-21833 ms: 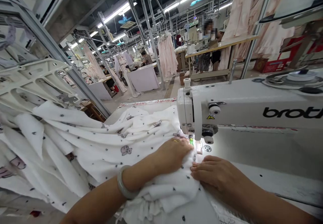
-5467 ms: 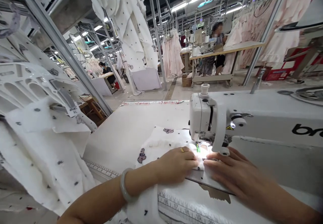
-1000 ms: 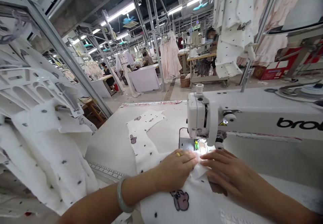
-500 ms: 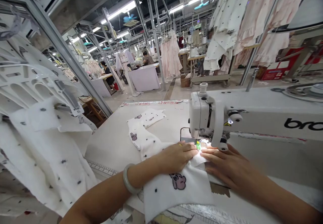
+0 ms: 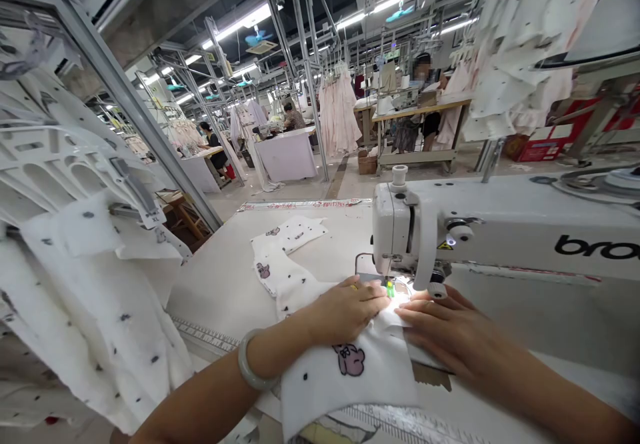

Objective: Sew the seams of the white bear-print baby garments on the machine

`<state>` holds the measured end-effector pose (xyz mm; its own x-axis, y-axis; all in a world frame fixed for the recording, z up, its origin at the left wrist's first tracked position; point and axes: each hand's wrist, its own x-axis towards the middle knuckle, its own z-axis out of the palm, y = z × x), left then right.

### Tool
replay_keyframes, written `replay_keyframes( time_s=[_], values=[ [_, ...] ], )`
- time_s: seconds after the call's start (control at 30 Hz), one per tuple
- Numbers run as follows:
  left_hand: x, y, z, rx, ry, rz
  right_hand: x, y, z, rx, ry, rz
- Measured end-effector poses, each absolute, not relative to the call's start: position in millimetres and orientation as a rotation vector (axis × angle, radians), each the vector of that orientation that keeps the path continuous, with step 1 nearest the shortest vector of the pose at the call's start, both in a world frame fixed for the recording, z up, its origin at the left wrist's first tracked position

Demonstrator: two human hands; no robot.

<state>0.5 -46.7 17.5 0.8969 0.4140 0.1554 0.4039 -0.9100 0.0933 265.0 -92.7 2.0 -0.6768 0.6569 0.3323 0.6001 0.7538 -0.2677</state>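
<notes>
A white fabric piece [image 5: 370, 391] with dark dots and pinkish cartoon prints lies under the needle end of a white sewing machine [image 5: 505, 224]. My left hand [image 5: 345, 311] rests flat on the cloth, left of the needle, its fingertips beside a small green and yellow part [image 5: 391, 289] at the presser foot. From the right, my right hand [image 5: 445, 324] lies palm down with fingers stretched out, fingertips on the brightly lit cloth edge. Both hands press on the fabric rather than grasp it. The stitching point is partly hidden by fingers and glare.
White dotted garments [image 5: 100, 297] hang close at the left beside a metal post [image 5: 145, 111]. More garments [image 5: 525, 51] hang at the upper right. Ruler strips [image 5: 205, 334] run along the worktable [image 5: 215, 277]. Co-workers sit at machines further back.
The hanging garments at the upper right have swung right, uncovering a co-worker at a table behind them. My hands and the fabric stay in nearly the same place.
</notes>
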Motion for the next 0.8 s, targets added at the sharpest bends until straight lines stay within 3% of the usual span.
replay_keyframes(
  time_s=[0.3, 0.43, 0.67, 0.8],
  values=[
    [1.0, -56.1, 28.3, 3.108, 0.362, 0.280, 268.7, -88.6, -1.4, -0.983, -2.483, 0.151],
    [5.1, -60.0, 22.9, 3.131, 0.447, 0.254, 267.0, -89.5, -4.7, -1.048, -2.486, 0.135],
    [-0.8, -51.9, 27.7, 2.462, 0.720, 0.529, 244.6, -89.1, -2.6, -1.026, -2.409, -0.081],
    [0.3, -50.7, 31.2, 2.363, 0.683, 0.598, 234.9, -86.0, -9.9, -1.004, -2.367, -0.186]
  ],
)
